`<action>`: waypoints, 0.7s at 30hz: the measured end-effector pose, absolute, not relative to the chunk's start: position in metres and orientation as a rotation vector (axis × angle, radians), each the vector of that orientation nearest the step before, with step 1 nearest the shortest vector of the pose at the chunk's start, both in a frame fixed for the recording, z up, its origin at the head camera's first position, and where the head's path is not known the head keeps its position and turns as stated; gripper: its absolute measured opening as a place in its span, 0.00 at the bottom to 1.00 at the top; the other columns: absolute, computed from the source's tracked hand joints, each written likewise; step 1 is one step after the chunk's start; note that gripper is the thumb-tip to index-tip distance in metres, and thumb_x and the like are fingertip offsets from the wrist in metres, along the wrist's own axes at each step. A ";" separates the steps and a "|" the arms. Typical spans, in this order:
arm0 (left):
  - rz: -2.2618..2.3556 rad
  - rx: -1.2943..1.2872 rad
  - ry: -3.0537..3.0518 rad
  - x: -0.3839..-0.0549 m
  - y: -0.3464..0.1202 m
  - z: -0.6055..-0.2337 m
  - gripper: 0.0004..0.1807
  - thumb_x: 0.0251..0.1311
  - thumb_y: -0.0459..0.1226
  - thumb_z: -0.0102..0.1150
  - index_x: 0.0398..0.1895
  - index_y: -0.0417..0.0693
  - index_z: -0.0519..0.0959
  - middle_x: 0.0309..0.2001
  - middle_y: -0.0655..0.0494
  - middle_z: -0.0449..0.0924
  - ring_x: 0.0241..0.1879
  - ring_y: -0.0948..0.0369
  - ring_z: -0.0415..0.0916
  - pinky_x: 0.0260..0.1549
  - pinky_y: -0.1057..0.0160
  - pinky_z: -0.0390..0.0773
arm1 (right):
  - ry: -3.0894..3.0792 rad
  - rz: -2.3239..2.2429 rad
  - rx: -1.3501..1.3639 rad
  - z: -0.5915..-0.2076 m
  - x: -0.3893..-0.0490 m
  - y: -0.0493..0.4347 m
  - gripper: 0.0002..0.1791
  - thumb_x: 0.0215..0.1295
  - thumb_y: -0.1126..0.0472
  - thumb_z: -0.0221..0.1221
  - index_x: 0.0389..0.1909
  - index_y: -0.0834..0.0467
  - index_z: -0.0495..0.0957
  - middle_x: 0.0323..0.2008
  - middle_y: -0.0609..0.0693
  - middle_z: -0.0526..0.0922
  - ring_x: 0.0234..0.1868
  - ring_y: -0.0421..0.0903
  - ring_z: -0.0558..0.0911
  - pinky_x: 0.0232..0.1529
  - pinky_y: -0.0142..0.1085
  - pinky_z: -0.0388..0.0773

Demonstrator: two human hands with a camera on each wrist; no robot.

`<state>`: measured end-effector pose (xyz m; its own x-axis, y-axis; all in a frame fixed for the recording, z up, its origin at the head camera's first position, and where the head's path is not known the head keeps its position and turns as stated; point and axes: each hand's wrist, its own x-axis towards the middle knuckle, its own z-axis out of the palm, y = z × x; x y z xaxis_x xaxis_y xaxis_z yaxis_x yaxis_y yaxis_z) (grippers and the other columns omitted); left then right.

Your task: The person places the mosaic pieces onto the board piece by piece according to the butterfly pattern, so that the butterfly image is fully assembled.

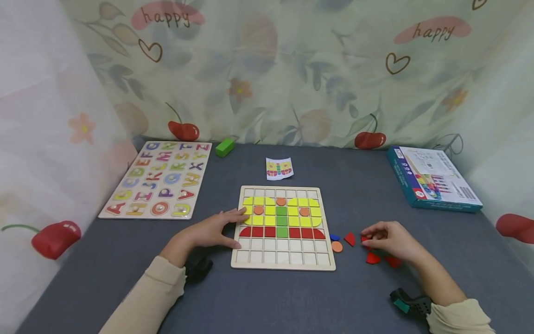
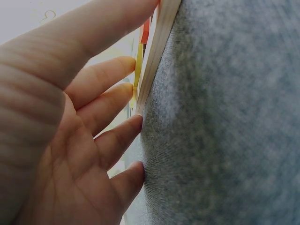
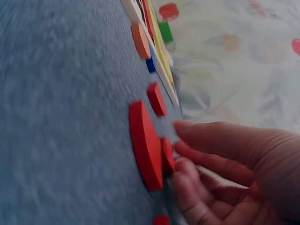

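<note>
My left hand (image 1: pixel 212 229) rests at the left edge of the wooden grid board (image 1: pixel 283 265), its fingers spread. Two fingertips touch the yellow pieces (image 2: pixel 138 65) there; the thumb lies lower on the rim. Yellow, orange, green and red pieces fill the board's upper rows, above bare squares. To the right of the board, my right hand (image 1: pixel 392 239) hovers low over several loose red pieces (image 1: pixel 372 258). Its fingertips are by one small red piece (image 3: pixel 167 157), thumb apart from it. A flat orange disc (image 1: pixel 337 247) and a blue piece (image 1: pixel 334 237) lie beside the board's right edge.
Behind the board lies a small butterfly pattern card (image 1: pixel 279 169). An alphabet puzzle board (image 1: pixel 156 185) sits at the left, with a green block (image 1: pixel 225 147) next to it. At the back right is a flat box (image 1: pixel 438 178). Printed curtains surround the table.
</note>
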<state>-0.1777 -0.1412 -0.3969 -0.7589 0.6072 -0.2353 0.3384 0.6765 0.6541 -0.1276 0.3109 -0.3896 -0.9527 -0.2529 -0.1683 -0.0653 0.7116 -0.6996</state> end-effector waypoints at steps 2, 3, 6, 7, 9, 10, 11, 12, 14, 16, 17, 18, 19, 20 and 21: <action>0.836 0.731 2.451 -0.178 -0.141 -0.397 0.43 0.49 0.48 0.68 0.69 0.53 0.61 0.74 0.54 0.49 0.74 0.51 0.40 0.71 0.43 0.39 | 2.678 -1.036 -0.260 -0.390 -0.126 0.314 0.19 0.57 0.56 0.64 0.44 0.65 0.80 0.28 0.50 0.78 0.26 0.36 0.72 0.25 0.27 0.72; 0.836 0.731 2.450 -0.178 -0.141 -0.397 0.43 0.49 0.48 0.68 0.69 0.53 0.61 0.74 0.54 0.49 0.74 0.51 0.40 0.71 0.43 0.39 | 2.682 -1.023 -0.263 -0.391 -0.126 0.315 0.19 0.56 0.56 0.65 0.43 0.65 0.80 0.27 0.50 0.78 0.26 0.36 0.71 0.25 0.27 0.71; 0.831 0.727 2.452 -0.178 -0.141 -0.397 0.43 0.49 0.48 0.68 0.69 0.54 0.61 0.74 0.54 0.49 0.74 0.51 0.40 0.71 0.43 0.39 | 2.686 -1.014 -0.277 -0.391 -0.126 0.316 0.17 0.56 0.57 0.65 0.42 0.65 0.80 0.28 0.50 0.78 0.26 0.35 0.71 0.25 0.27 0.72; 0.830 0.725 2.454 -0.178 -0.141 -0.396 0.43 0.49 0.48 0.68 0.69 0.54 0.61 0.74 0.55 0.49 0.74 0.51 0.40 0.71 0.43 0.39 | 2.683 -1.016 -0.281 -0.391 -0.127 0.315 0.17 0.56 0.57 0.65 0.41 0.65 0.79 0.28 0.50 0.77 0.26 0.36 0.71 0.25 0.27 0.72; 0.827 0.725 2.455 -0.178 -0.142 -0.397 0.43 0.49 0.48 0.68 0.69 0.54 0.61 0.74 0.55 0.49 0.74 0.51 0.40 0.71 0.43 0.40 | 2.672 -1.024 -0.282 -0.391 -0.128 0.313 0.17 0.56 0.58 0.65 0.41 0.65 0.79 0.28 0.50 0.77 0.26 0.36 0.72 0.26 0.27 0.72; 0.826 0.725 2.456 -0.178 -0.142 -0.397 0.43 0.49 0.48 0.68 0.69 0.54 0.61 0.74 0.55 0.49 0.74 0.51 0.40 0.71 0.43 0.39 | 2.665 -1.027 -0.278 -0.390 -0.129 0.312 0.16 0.56 0.58 0.65 0.41 0.65 0.79 0.27 0.50 0.77 0.26 0.36 0.72 0.26 0.27 0.72; 0.827 0.726 2.456 -0.178 -0.142 -0.397 0.43 0.49 0.48 0.68 0.69 0.54 0.61 0.74 0.55 0.49 0.74 0.51 0.40 0.71 0.44 0.40 | 2.655 -1.032 -0.272 -0.390 -0.129 0.311 0.16 0.56 0.58 0.65 0.41 0.65 0.79 0.27 0.50 0.77 0.26 0.37 0.72 0.26 0.27 0.73; 0.826 0.728 2.457 -0.178 -0.143 -0.397 0.43 0.49 0.48 0.68 0.69 0.54 0.61 0.74 0.55 0.49 0.74 0.51 0.41 0.71 0.44 0.40 | 2.651 -1.034 -0.266 -0.390 -0.129 0.311 0.16 0.56 0.58 0.65 0.40 0.66 0.79 0.27 0.50 0.77 0.27 0.37 0.72 0.26 0.27 0.73; 0.826 0.729 2.459 -0.178 -0.143 -0.397 0.43 0.49 0.48 0.68 0.69 0.54 0.61 0.74 0.55 0.49 0.74 0.51 0.41 0.71 0.44 0.40 | 2.630 -1.055 -0.240 -0.390 -0.130 0.310 0.16 0.56 0.58 0.65 0.40 0.66 0.79 0.27 0.50 0.77 0.26 0.38 0.72 0.26 0.27 0.73; 0.823 0.730 2.462 -0.178 -0.142 -0.397 0.43 0.49 0.48 0.68 0.69 0.54 0.61 0.74 0.55 0.49 0.74 0.51 0.41 0.71 0.44 0.40 | 2.607 -1.076 -0.218 -0.390 -0.131 0.309 0.16 0.57 0.58 0.64 0.40 0.66 0.79 0.28 0.51 0.78 0.26 0.38 0.73 0.27 0.28 0.75; 0.823 0.728 2.463 -0.178 -0.142 -0.397 0.43 0.49 0.48 0.68 0.69 0.54 0.61 0.74 0.55 0.49 0.74 0.52 0.41 0.71 0.44 0.39 | 2.596 -1.085 -0.208 -0.390 -0.131 0.309 0.16 0.57 0.57 0.64 0.41 0.66 0.79 0.28 0.51 0.79 0.27 0.38 0.74 0.28 0.28 0.76; 0.821 0.729 2.463 -0.178 -0.142 -0.397 0.43 0.49 0.49 0.68 0.69 0.54 0.61 0.74 0.55 0.49 0.74 0.52 0.41 0.71 0.44 0.39 | 2.585 -1.095 -0.206 -0.390 -0.132 0.309 0.16 0.58 0.57 0.63 0.41 0.66 0.79 0.29 0.51 0.80 0.27 0.39 0.75 0.29 0.29 0.77; 0.822 0.729 2.463 -0.178 -0.142 -0.397 0.43 0.49 0.49 0.68 0.69 0.54 0.61 0.74 0.55 0.49 0.74 0.52 0.41 0.71 0.44 0.39 | 2.573 -1.106 -0.205 -0.389 -0.132 0.309 0.16 0.59 0.57 0.62 0.41 0.66 0.79 0.30 0.52 0.81 0.27 0.39 0.76 0.29 0.30 0.78; 0.820 0.731 2.463 -0.178 -0.142 -0.397 0.43 0.49 0.49 0.68 0.69 0.53 0.61 0.74 0.55 0.49 0.74 0.52 0.41 0.71 0.44 0.39 | 2.568 -1.110 -0.216 -0.388 -0.133 0.308 0.16 0.60 0.57 0.61 0.42 0.66 0.79 0.31 0.52 0.82 0.27 0.39 0.77 0.30 0.30 0.79; 0.820 0.732 2.463 -0.178 -0.142 -0.397 0.43 0.49 0.49 0.68 0.69 0.53 0.61 0.74 0.55 0.50 0.74 0.52 0.41 0.71 0.44 0.39 | 2.565 -1.115 -0.225 -0.387 -0.133 0.308 0.16 0.61 0.57 0.60 0.42 0.67 0.79 0.31 0.53 0.83 0.27 0.40 0.78 0.31 0.30 0.79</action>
